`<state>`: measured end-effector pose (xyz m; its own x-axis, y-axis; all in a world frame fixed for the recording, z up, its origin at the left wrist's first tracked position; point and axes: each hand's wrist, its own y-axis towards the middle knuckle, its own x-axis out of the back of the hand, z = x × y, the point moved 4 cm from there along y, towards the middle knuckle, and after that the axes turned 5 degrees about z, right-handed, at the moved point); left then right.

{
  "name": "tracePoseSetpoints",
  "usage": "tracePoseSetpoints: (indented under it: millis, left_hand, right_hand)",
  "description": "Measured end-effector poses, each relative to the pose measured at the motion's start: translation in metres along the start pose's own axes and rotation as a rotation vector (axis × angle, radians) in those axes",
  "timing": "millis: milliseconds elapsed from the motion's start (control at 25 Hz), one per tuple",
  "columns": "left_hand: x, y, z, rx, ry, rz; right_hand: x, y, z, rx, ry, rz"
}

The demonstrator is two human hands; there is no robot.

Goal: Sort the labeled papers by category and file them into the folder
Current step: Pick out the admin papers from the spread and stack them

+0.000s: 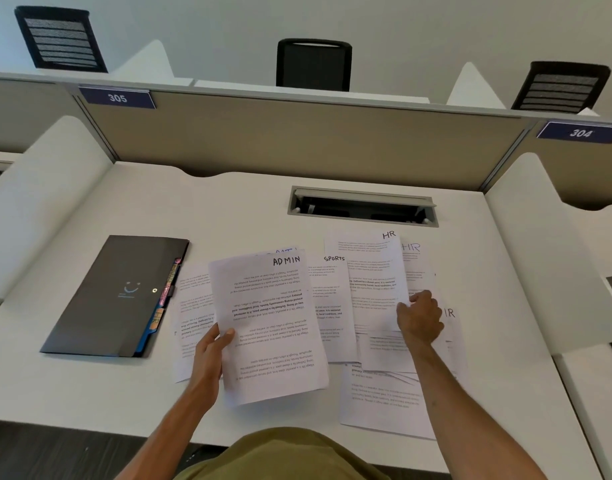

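Left hand (pixel 213 344) pinches the ADMIN sheet (pixel 270 327) at its lower-left edge, thumb on top, fingers underneath, holding it tilted just above the desk (pixel 505 271). At least one more sheet sits behind it; blue lettering peeks over the top edge. Right hand (pixel 419 318) is closed on the right edge of the HR sheet (pixel 374 278), thumb over, fingers curled under, lifting that side off the spread.

Handling: plain printer paper, so light, floppy, slick sheet-on-sheet. One-corner grips let it droop and fan; better to pinch mid-edge or square the stack against the desk first. Creases easily, otherwise not fragile.

Rest of the papers are loose on the desk: SPORTS sheet (pixel 329 306) between the two held ones, more HR-marked sheets fanned under and right of the right hand, a few unlabeled-side-up under the ADMIN sheet to the left. Folder (pixel 117 296) lies closed at left, well clear of both hands, coloured tabs showing along its right edge.

Both forearms reach forward from the body, left wrist roughly neutral, right wrist cocked down onto the pile. Sorting looks mid-way; nothing filed yet as far as I can judge.
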<state>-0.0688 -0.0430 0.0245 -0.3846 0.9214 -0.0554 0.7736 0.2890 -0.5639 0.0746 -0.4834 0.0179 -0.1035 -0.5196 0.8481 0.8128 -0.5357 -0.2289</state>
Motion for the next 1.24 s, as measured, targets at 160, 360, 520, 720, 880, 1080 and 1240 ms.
tracePoseSetpoints:
  millis: [160,360,520,720,880,1080,1240]
  left_hand:
    - [-0.001,-0.001,0.001,-0.002,0.007,0.008]
    - [-0.004,-0.003,0.004,-0.014,-0.006,0.008]
    - [-0.003,-0.002,0.008,-0.015,-0.021,0.013]
    - [-0.004,-0.002,0.006,-0.018,-0.036,0.009]
    - [-0.002,-0.002,0.007,-0.014,-0.048,0.01]
    - [-0.002,-0.011,0.01,-0.011,-0.079,-0.015]
    - [0.003,-0.016,0.012,0.003,-0.103,-0.017]
  right_hand:
    - [0.003,0.002,-0.008,0.011,0.052,-0.044]
    - [0.01,-0.003,-0.013,0.081,-0.045,-0.085]
    - [0.018,-0.007,-0.006,0.23,0.005,-0.167]
    - [0.014,-0.003,-0.008,0.126,0.372,0.042]
    - [-0.002,-0.003,-0.017,0.035,0.608,0.221]
    - [-0.018,-0.025,-0.004,0.024,0.667,0.37]
    - [-0.034,-0.044,0.016,0.013,0.687,0.47]
